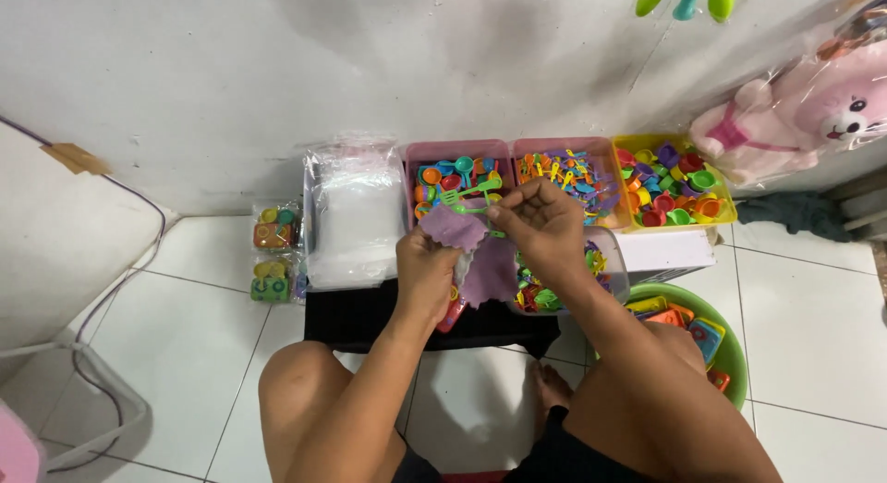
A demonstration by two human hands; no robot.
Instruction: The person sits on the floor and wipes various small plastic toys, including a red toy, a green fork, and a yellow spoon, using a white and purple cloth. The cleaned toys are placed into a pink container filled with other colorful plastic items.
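Head view shows us our two bare hands at the centre of the frame, working above a black mat on the white tiled floor. Our left hand has its grip closed on a purple cloth, which hangs down between both hands. Our right hand pinches a green toy fork with a narrow grip, the fork lying just above the cloth's upper edge.

Along the wall in the upper middle of the frame we count three open trays side by side: two pink trays and one yellow tray, each filled with small coloured plastic toy pieces. One clear tub of more pieces sits below the right hand, and one green basin with flat coloured pieces lies at lower right. One stack of clear plastic bags lies left of the trays, and further left we count two small packed toy sets. One pink plush toy in clear wrap leans at upper right.
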